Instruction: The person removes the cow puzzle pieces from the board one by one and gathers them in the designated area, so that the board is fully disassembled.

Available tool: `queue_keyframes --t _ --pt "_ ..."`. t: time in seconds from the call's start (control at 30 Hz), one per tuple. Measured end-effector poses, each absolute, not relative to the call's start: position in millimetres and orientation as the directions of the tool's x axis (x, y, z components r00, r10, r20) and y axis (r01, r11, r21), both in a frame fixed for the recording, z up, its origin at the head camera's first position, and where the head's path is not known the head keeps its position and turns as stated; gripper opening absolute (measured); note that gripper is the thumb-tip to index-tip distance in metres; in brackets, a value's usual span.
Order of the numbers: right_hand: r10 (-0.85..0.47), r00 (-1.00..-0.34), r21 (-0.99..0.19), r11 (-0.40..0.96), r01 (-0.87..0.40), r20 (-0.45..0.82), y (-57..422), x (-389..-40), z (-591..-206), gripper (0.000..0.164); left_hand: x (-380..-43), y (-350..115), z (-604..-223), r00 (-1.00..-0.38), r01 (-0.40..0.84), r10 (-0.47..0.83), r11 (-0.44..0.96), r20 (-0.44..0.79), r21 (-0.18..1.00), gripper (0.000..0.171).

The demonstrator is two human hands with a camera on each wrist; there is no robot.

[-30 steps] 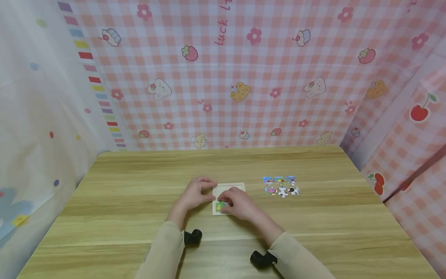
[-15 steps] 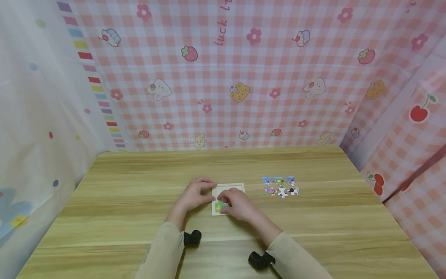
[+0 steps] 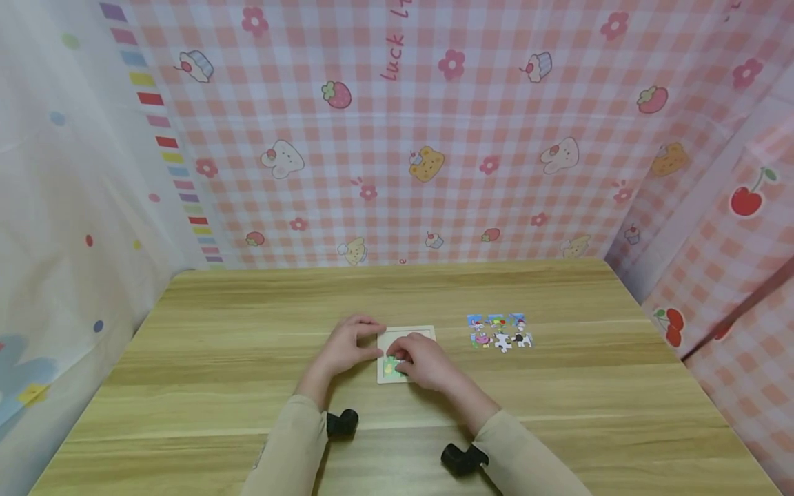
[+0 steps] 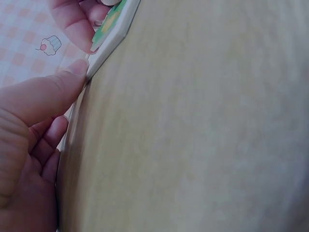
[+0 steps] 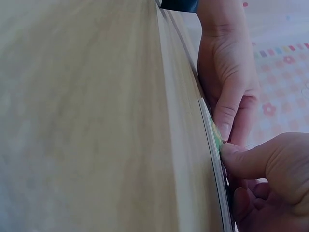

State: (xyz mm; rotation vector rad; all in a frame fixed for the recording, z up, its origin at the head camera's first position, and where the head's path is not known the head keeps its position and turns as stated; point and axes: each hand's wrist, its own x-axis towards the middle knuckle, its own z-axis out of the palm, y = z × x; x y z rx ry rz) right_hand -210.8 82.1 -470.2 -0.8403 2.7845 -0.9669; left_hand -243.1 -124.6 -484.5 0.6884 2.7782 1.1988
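Observation:
A small pale puzzle frame (image 3: 406, 329) lies on the table in front of me. At its left side my left hand (image 3: 349, 344) touches the edge, forefinger near the far corner and thumb lower down. The left wrist view shows this thumb (image 4: 53, 92) lying along the rim. My right hand (image 3: 426, 362) reaches over the frame with curled fingers and holds a green puzzle piece (image 3: 391, 367) with yellow on it, at the near left corner. In the right wrist view its thumb (image 5: 251, 162) is against the green piece (image 5: 217, 137). The curled fingers hide part of the frame's inside.
Several loose puzzle pieces (image 3: 480, 339) lie in two rows to the right of the frame, one of them plain white (image 3: 503, 342). The wooden table (image 3: 248, 372) ends at a pink checked curtain (image 3: 397, 207). Black wrist mounts (image 3: 342, 423) sit on both sleeves.
My right thumb has drawn in a little toward the fingers, and more of the green piece and frame corner shows. My left hand has stayed in place.

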Motion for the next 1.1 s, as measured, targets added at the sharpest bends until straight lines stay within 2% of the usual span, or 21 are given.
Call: queue_keyframes --t 0.33,1.1 --pt "-0.514 -0.852 -0.612 0.645 -0.458 0.096 81.4 -211.4 -469.2 0.016 -243.1 -124.2 -484.1 -0.902 0.377 0.410 0.597 0.135 0.708 0.043" --pt "-0.483 -0.866 -0.792 0.474 -0.384 0.130 88.7 -212.4 -475.0 0.015 -242.2 -124.4 -482.3 -0.900 0.377 0.415 0.597 0.129 0.708 0.043"
